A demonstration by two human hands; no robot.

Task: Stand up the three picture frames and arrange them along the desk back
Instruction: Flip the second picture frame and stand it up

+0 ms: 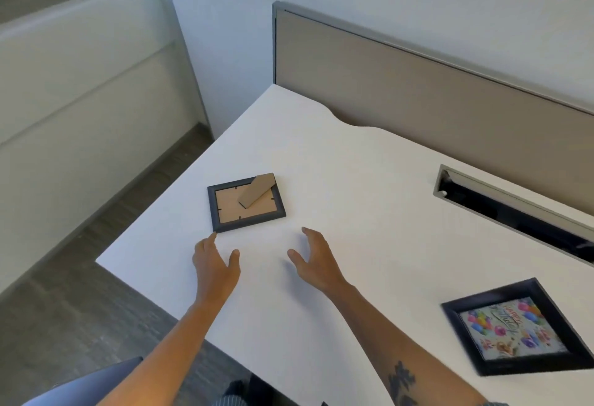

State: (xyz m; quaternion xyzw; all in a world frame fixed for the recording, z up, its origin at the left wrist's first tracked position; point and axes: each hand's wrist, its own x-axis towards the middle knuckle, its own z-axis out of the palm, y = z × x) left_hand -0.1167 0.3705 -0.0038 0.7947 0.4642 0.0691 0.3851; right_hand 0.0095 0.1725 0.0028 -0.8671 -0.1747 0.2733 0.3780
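A small dark picture frame (246, 203) lies face down on the white desk (353, 180), its cardboard back up and its prop leg folded out. My left hand (216, 262) hovers just in front of the frame's near left corner, fingers apart, a fingertip almost touching it. My right hand (313, 256) is open too, a short way to the right of the frame's near edge. A second dark frame (517, 327) with a colourful balloon picture lies face up at the near right. No third frame is in view.
A beige partition panel (418, 84) runs along the desk's back edge. A grey cable slot (514, 209) is cut into the desk at the right rear. The desk's left edge drops to a dark floor (96, 245). A chair part (96, 383) shows at bottom left.
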